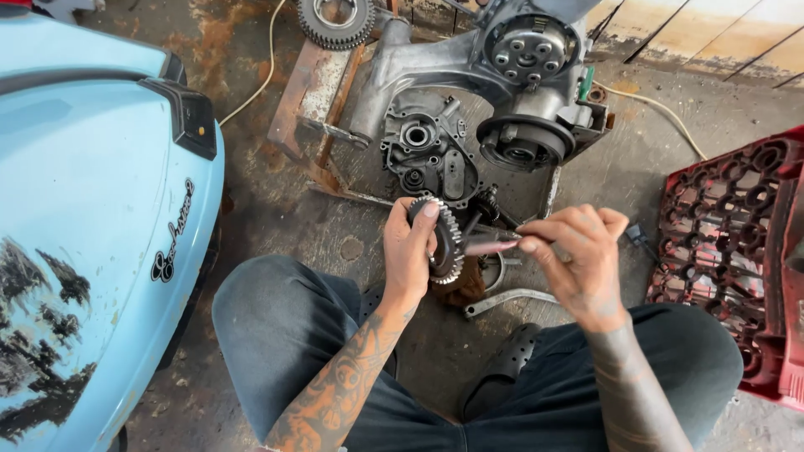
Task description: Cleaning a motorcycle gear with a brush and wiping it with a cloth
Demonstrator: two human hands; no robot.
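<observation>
A person sits on a stained concrete floor, seen from above, knees apart in dark trousers. The left hand (410, 251) is closed around a toothed metal gear (448, 243), thumb along its near face and fingers wrapped behind, holding it on edge so its teeth face the right hand. The right hand (574, 255) pinches a slim metal tool (494, 245) between thumb and fingertips, closed tightly on it. The tool's long axis runs roughly level, its tip pointing left toward the gear's centre and just about meeting it (whether it touches is hard to tell). So the gear lies directly left of the right hand's grip, in line with the tool; the left hand already has it.

Beyond both hands, further from the body, lies a stripped engine casing (469, 92) with round openings, and a second gear (337, 21) past that. Below the hands a curved metal lever (511, 299) rests on the floor. A pale blue scooter body panel (92, 209) sits left of the left hand; a red plastic crate (737, 243) right of the right.
</observation>
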